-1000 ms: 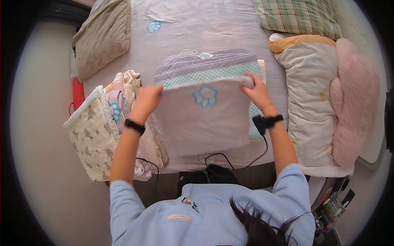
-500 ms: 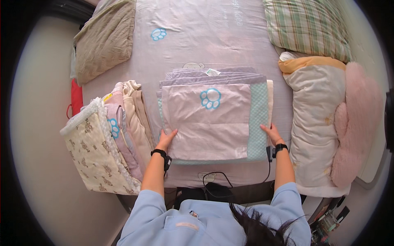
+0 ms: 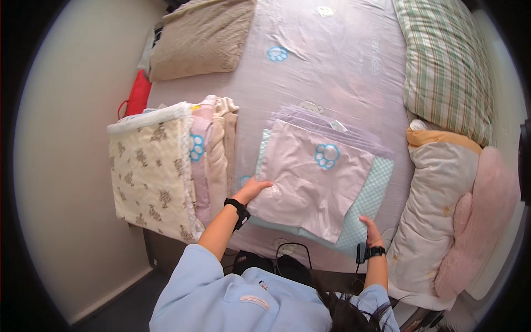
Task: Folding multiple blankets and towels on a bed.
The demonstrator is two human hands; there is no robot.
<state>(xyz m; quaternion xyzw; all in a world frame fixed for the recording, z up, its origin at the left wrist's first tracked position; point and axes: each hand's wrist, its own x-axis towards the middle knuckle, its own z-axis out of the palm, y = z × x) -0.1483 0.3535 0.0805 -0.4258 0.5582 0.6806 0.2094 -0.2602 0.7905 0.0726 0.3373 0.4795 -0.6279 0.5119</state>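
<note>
A folded pale pink sheet (image 3: 301, 193) with a blue paw print lies as a rumpled top layer in front of me on the bed. Beneath it, a mint quilted layer (image 3: 359, 221) shows along the near and right sides, with lilac folds at the far edge. My left hand (image 3: 254, 190) grips the left edge of the sheet, thumb on top and fingers tucked under. At the near right corner, my right hand (image 3: 374, 232) has its thumb over the mint layer's edge; its other fingers are hidden below. Both wrists wear black bands.
Left of the bundle stands a folded stack with a cream printed blanket (image 3: 149, 171). A brown pillow (image 3: 202, 41) and a red item (image 3: 138, 93) lie beyond. Along the right are a plaid pillow (image 3: 448, 66), a white rolled quilt (image 3: 431, 193) and a pink fluffy cushion (image 3: 470, 238).
The view has turned. The folded bundle now sits askew, its right side nearer me, and more of the mint layer shows past the sheet, whose near part has wrinkled.
</note>
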